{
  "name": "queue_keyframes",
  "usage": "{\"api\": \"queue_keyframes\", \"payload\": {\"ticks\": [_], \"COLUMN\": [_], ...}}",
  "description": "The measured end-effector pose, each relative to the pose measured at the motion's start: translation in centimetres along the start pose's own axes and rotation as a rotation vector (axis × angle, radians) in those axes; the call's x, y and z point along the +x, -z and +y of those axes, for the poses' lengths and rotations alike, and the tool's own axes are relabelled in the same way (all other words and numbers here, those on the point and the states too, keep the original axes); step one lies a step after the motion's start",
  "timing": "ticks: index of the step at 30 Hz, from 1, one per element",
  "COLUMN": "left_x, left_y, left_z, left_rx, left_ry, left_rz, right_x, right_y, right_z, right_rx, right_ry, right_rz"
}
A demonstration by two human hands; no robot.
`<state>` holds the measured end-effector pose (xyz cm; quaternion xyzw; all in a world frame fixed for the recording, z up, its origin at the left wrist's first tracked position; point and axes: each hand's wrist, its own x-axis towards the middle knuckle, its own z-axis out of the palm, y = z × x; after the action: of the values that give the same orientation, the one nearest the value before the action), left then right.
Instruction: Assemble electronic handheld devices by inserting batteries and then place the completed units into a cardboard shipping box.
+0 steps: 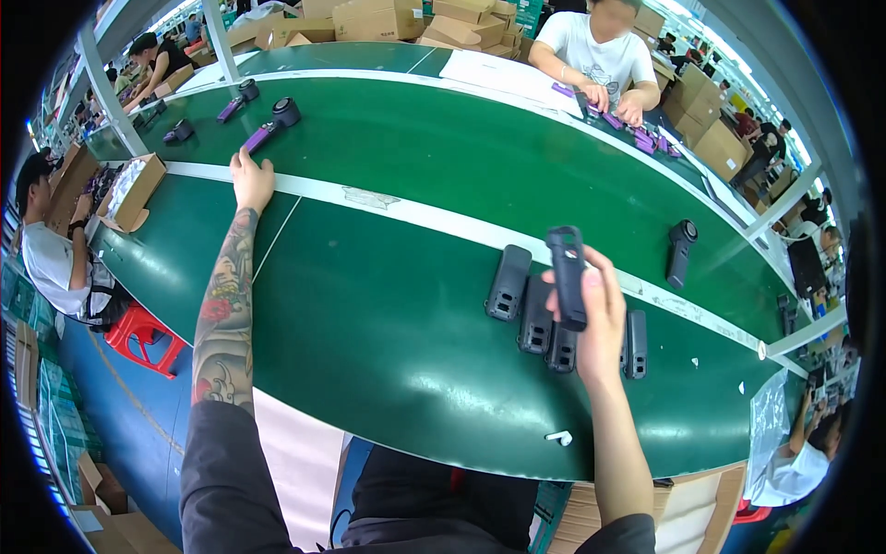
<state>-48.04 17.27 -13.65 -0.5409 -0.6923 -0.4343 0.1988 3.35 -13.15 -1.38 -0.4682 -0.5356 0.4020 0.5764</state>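
Reaching far across to the left, my left hand (251, 180) has its fingers at the lower end of a handheld fan (265, 136) with a round black head and purple handle. My right hand (600, 305) is closed round a long black plastic handle shell (568, 282) with a loop-shaped opening at its upper end, tilted above the table. Below and beside it several similar black shells (508, 282) lie in a row on the green table (388, 314), partly hidden by my right hand.
A white strip (425, 217) divides the table from the green belt (443, 152). More purple-handled fans (231, 109) lie at the far left, a black fan (682, 251) at right. A white earbud (559, 438) lies near the front edge. Across, a person (600, 55) handles purple parts.
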Motion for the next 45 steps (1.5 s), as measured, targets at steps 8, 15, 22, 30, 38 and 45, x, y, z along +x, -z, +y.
{"api": "queue_keyframes", "payload": {"ticks": [8, 15, 22, 30, 38, 45], "left_x": [3.6, 3.8, 1.6, -7.1, -16.3, -19.0], "left_y": [-5.0, -3.4, 1.4, 9.1, 13.5, 15.3], "left_z": [-3.2, 1.1, 12.2, 35.0, 43.2, 44.6], "left_rx": [0.112, 0.223, -1.496, -1.887, -1.673, -1.877], "left_ry": [-0.013, -0.03, 0.646, 0.531, 0.356, 0.48], "left_rz": [-0.265, -0.461, -1.28, -1.173, -1.161, -1.227], "right_x": [0.1, 0.7, 0.9, 0.8, 0.2, 0.0], "right_y": [3.3, 4.4, 4.9, 5.6, 6.3, 6.1], "right_z": [0.7, 1.4, 1.7, 1.4, 1.9, 1.9], "right_rx": [0.255, 0.489, 0.639, 0.495, -0.169, -0.402], "right_ry": [-0.096, -0.143, -0.167, -0.127, 0.085, 0.189], "right_rz": [0.146, 0.028, -0.029, 0.051, 0.29, 0.313]}}
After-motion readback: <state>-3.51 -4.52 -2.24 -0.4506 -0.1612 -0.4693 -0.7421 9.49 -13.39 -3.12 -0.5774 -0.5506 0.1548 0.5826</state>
